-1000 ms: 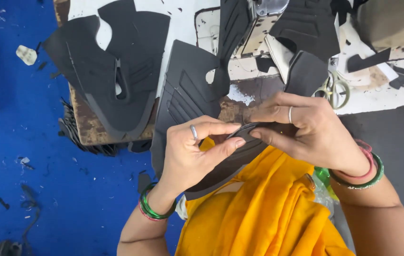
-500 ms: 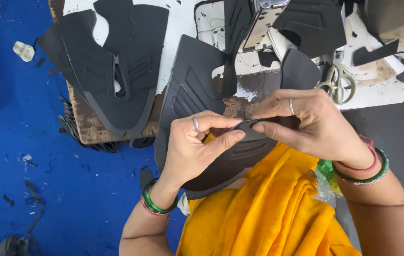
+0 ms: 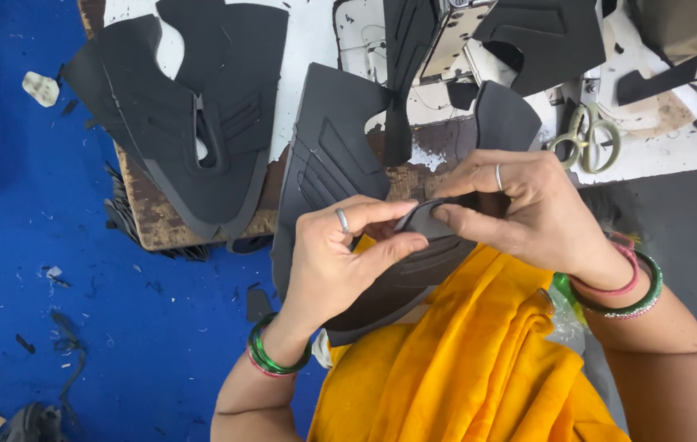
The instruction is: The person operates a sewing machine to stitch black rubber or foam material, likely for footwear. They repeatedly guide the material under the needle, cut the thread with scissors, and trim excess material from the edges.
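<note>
Pinched between thumb and forefinger of left hand [image 3: 340, 258] and of right hand [image 3: 520, 209]: edge of a black shoe-upper panel [image 3: 332, 164], fingers [image 3: 402, 245] pressed together on a small folded lip at mid-frame, apparently to crease it. Draped from tabletop [image 3: 201, 221] edge down over orange-clad lap [image 3: 463, 360], likely so weight rests there and both hands stay free for the fold. Lying flat nearby: matching cut upper [image 3: 193, 123]; scissors [image 3: 586, 135] within right-hand reach.

The left hand [image 3: 340, 262] wears a silver ring on one finger and green bangles at the wrist. The right hand [image 3: 528, 213] has a thin ring, with pink and green bangles behind it. Yellow-orange cloth [image 3: 463, 368] drapes between both forearms.
</note>
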